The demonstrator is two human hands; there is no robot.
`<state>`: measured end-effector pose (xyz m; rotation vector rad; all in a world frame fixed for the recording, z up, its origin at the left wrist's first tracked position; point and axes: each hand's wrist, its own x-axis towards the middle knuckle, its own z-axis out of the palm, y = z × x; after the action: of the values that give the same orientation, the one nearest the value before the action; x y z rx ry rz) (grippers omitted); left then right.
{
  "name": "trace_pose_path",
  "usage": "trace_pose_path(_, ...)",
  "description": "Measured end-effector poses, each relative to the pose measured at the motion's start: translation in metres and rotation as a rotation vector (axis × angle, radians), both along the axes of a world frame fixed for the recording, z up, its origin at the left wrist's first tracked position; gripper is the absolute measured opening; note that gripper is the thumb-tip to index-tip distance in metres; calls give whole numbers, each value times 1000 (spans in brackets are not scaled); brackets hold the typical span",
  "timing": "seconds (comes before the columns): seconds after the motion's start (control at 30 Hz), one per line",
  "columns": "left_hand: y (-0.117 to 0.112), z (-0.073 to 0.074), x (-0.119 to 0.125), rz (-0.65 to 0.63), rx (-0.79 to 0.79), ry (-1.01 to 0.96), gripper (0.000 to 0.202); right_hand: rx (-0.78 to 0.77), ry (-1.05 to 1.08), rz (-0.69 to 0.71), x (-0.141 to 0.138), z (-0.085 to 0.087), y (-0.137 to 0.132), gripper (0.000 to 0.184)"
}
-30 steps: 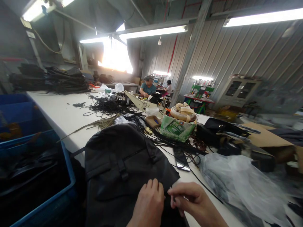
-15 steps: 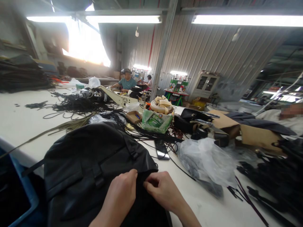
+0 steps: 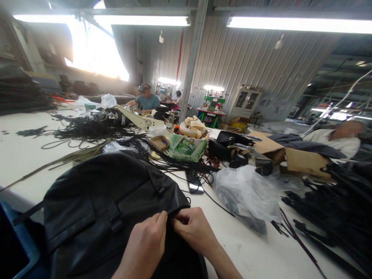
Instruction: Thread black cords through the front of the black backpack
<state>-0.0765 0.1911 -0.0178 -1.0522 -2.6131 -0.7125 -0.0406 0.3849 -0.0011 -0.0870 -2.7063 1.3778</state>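
Observation:
A black backpack with straps and a buckle lies on the white table in front of me. My left hand is closed, its fingers pinching the backpack's edge near the right corner. Right beside it, my right hand is also closed, thumb and fingers pressed together on the same edge. Whatever small part sits between the fingertips is hidden. Just beyond the hands lies a dark phone.
Behind the backpack stands a green-and-white tub with rolled strips. Tangled black cords spread at left. A clear plastic bag, cardboard boxes and black straps lie right. A blue crate is at lower left. Co-workers sit farther back.
The view has turned slightly, so the surroundings shift left. My right hand has come a little closer to my left at the backpack's edge; both stay closed.

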Motion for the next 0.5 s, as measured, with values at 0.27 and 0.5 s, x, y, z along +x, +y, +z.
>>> trace_pose_path(0.27,0,-2,4,17,54,11,33,-73,17,29,-1,4,-1,34)
trace_pose_path(0.5,-11,4,-12,146,330,-413,42,-35,150,10,-5,1,-6,24)
